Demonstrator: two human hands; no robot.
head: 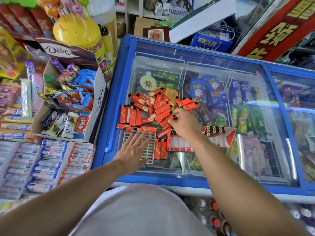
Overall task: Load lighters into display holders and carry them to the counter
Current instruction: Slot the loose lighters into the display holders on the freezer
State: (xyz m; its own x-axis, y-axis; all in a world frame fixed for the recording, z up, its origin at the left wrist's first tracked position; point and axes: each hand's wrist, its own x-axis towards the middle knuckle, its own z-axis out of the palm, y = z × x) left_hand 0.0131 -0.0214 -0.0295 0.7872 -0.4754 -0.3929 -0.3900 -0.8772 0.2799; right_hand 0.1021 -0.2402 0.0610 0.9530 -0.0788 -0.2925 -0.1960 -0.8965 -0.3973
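Observation:
Several red lighters (153,106) lie in a loose pile on the glass lid of a blue chest freezer (119,68). A white grid holder (150,151) lies in front of the pile with two lighters (160,150) along its right side. My left hand (133,149) hovers flat over the holder, fingers spread. My right hand (185,123) reaches into the pile's right side with curled fingers and pinches two lighters (187,103) at its fingertips. A red display box (219,135) to its right holds several upright lighters.
To the left stand an open Dove carton (71,99) full of wrapped sweets, a yellow lollipop tub (76,29) and rows of candy rolls (49,160). Ice creams show under the freezer glass. Bottles (213,217) stand on the floor below the freezer's front edge.

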